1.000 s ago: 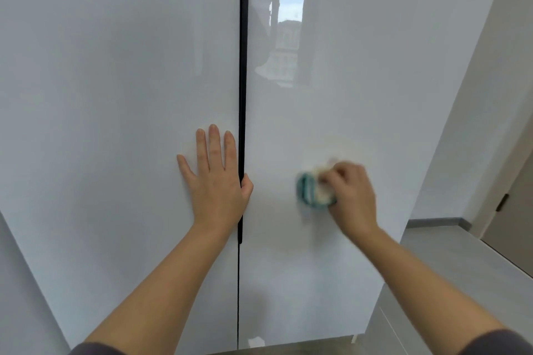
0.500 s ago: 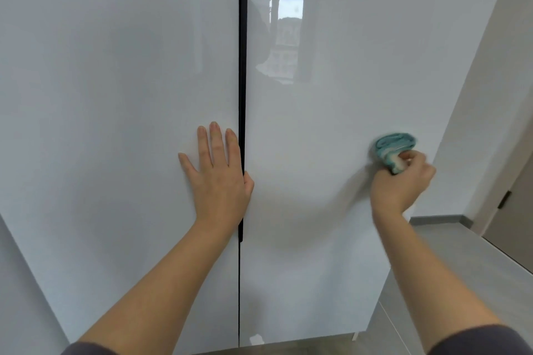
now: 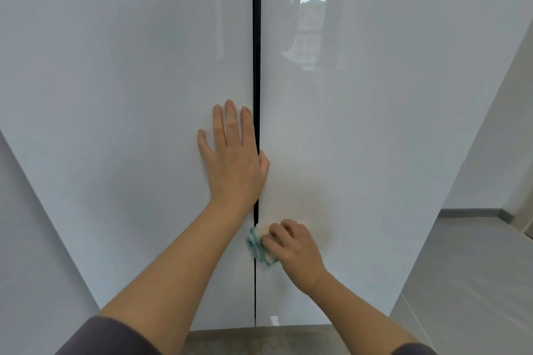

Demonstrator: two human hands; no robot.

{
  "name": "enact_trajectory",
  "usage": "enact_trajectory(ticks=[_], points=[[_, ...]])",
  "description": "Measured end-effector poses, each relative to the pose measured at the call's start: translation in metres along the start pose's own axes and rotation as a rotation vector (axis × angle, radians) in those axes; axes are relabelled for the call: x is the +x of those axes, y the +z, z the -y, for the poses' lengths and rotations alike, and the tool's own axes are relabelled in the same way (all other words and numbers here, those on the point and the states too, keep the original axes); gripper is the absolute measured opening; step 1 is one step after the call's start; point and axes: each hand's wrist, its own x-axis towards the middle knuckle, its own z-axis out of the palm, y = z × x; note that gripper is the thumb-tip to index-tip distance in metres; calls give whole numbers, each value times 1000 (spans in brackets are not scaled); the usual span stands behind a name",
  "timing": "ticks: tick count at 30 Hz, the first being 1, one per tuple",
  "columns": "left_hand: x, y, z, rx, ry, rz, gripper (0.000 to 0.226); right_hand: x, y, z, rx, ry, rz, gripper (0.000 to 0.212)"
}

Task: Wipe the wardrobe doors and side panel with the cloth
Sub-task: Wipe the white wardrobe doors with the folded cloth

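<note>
Straight ahead, two tall glossy white wardrobe doors fill nearly the whole view: the left door [image 3: 115, 124] and the right door [image 3: 360, 138], both closed and meeting at a thin dark gap [image 3: 256, 66] that runs from top to bottom. A pale wall [image 3: 504, 138] stands to the right of the wardrobe, with a grey floor [image 3: 476, 268] below it and a grey skirting board [image 3: 473, 212] where the two meet. High on the right door shines the reflection of a window [image 3: 314, 8]. Two bare forearms reach up from the bottom edge, each coming out of a dark sleeve [image 3: 109, 337]. The left hand [image 3: 233, 164] lies flat and spread on the left door, fingers straight and pointing up, just beside the gap, while its thumb crosses the gap and touches the edge of the right door. Lower down, the right hand [image 3: 291, 251] has its fingers curled over a bunched cloth [image 3: 257, 245] and presses it against the right door. The cloth is teal and cream, sits low on that door right at the gap, and sticks out to the left of the fingers, its left edge overlapping the dark line.
</note>
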Motion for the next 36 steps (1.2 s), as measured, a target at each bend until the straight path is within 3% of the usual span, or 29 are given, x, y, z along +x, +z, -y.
enact_trajectory(ticks=[3, 5, 9, 14, 16, 18, 21, 28, 32, 36], points=[[-6, 6, -2, -63, 18, -48, 80, -29, 9, -9, -56, -340, 368, 25], [-12, 13, -3, -77, 105, -101, 84, -38, 10, -22, -78, -487, 467, 16], [-26, 25, -20, -51, 320, -109, 87, -41, -10, -68, -173, -623, 443, 17], [-33, 34, -34, -80, 282, -47, 85, -65, -56, -134, -246, -485, 378, 26], [-33, 35, -34, -101, 280, -49, 83, -80, -74, -155, -272, -331, 306, 23], [-33, 34, -35, -114, 282, -46, 82, -96, -84, -166, -259, -65, 201, 29], [-33, 32, -36, -115, 278, -35, 81, -109, -84, -155, -155, 441, 88, 47], [-34, 33, -29, -99, 312, -44, 81, -127, -30, -113, 249, 1669, -398, 38], [-34, 32, -31, -102, 315, -47, 82, -145, 8, -90, 499, 2066, -440, 32], [-34, 30, -28, -81, 329, -29, 83, -113, 30, -44, 528, 2248, -395, 36]])
